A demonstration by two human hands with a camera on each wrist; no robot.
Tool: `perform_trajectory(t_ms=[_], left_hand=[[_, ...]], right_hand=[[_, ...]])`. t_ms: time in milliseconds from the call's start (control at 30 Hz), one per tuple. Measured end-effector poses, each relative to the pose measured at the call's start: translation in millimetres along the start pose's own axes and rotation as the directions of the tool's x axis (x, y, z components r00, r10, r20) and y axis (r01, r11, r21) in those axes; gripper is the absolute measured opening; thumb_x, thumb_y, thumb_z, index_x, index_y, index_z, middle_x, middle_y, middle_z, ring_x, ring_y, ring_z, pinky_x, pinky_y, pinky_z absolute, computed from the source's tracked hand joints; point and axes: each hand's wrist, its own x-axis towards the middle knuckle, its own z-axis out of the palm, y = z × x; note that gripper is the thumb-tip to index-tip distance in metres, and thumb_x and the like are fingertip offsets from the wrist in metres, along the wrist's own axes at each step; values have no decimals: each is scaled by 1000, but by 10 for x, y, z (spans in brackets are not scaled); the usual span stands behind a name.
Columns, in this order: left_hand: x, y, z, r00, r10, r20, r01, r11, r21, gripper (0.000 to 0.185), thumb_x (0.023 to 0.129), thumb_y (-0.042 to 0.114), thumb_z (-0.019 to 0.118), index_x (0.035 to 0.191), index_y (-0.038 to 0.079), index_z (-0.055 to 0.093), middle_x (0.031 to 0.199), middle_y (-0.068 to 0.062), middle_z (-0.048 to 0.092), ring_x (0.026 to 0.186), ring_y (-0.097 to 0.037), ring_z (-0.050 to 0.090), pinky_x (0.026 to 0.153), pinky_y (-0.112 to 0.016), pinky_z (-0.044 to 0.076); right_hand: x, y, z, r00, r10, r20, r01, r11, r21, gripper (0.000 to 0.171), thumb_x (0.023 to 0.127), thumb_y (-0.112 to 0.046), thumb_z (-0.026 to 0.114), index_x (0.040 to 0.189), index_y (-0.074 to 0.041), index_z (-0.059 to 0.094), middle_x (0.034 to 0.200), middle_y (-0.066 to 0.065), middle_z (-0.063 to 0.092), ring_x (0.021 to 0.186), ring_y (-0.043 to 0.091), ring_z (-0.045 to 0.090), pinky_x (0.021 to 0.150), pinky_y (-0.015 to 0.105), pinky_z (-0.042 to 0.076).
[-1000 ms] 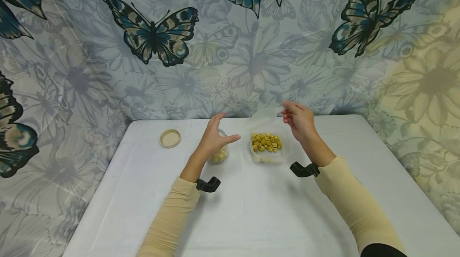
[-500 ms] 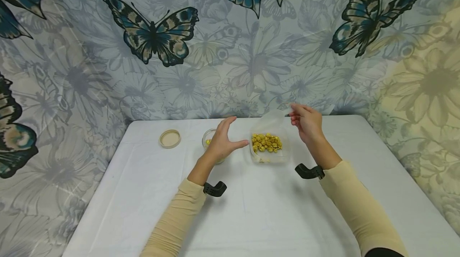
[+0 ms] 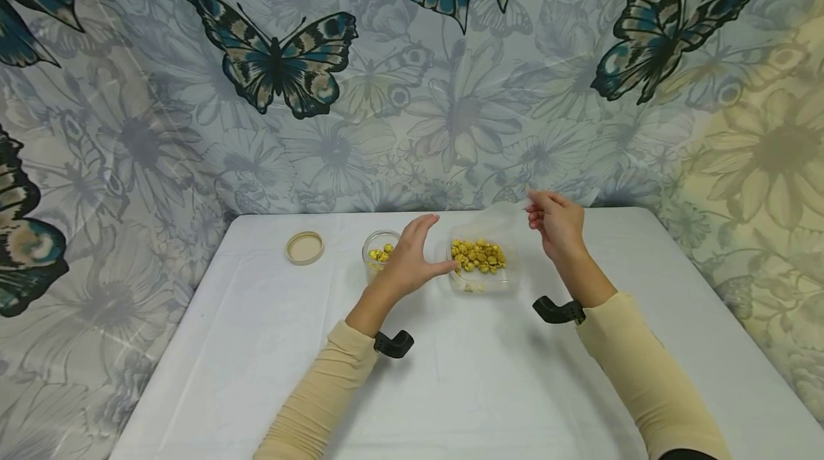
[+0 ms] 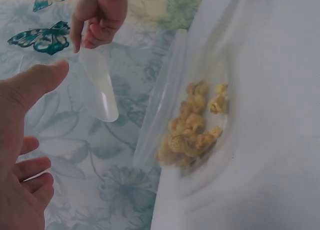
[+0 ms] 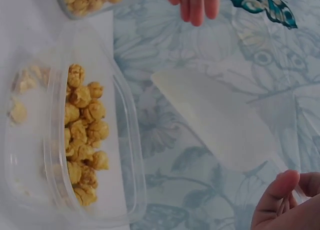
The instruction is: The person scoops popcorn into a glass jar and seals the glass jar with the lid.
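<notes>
Left hand (image 3: 412, 260), fingers spread and holding nothing, partly hides a glass jar (image 3: 378, 254) of popcorn. Beyond it, a clear container (image 3: 479, 263) of popcorn sits on the table (image 3: 450, 374). Right hand (image 3: 558, 224) pinches a translucent scoop (image 5: 220, 120), barely discernible against the backdrop; a lid (image 3: 305, 247) lies far left.

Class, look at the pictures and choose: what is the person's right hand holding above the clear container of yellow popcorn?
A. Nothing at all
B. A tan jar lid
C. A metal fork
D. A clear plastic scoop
D: the right hand pinches the handle of a clear plastic scoop above the container, while the tan lid lies apart on the table.
</notes>
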Motion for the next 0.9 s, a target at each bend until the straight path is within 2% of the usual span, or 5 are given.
perform_trajectory(t_ms=[100,233,433,733,900], left_hand=[[-2,-1,46,999,32,23,-33,998,48,88,81,39,79,150,9,34,155,-11,33,145,-29,30,116,-47,35],[-3,-19,119,998,29,64,-32,998,59,89,82,43,77,151,10,33,155,-10,32,145,-28,30,117,-45,34],[22,-77,231,993,-39,111,38,999,7,86,84,44,75,151,11,32,156,-10,32,146,-30,30,116,-48,34],[68,-227,404,982,-142,123,138,990,37,86,84,48,72,152,13,32,156,-11,34,145,-32,31,114,-52,36],[87,-275,476,975,-181,129,178,983,41,88,84,48,72,153,14,30,157,-11,33,145,-31,30,115,-51,35]], right_hand=[[8,13,-20,1000,-1,-8,1,1000,-7,12,91,-6,66,79,-7,67,56,-1,61,45,6,53,41,15,46],[20,41,-40,1000,-10,-19,10,999,-40,11,91,-7,65,80,-7,66,56,-1,61,45,6,53,41,15,47],[37,91,-66,998,-23,-57,17,996,-93,13,92,-6,65,79,-7,63,56,-2,61,45,6,53,41,16,46],[55,155,-101,995,-49,-86,30,978,-205,11,91,-10,66,81,-8,64,57,-3,60,46,6,51,41,17,45],[73,187,-119,991,-102,-82,77,960,-271,10,91,-10,66,86,-2,65,57,-4,59,45,6,50,39,17,43]])
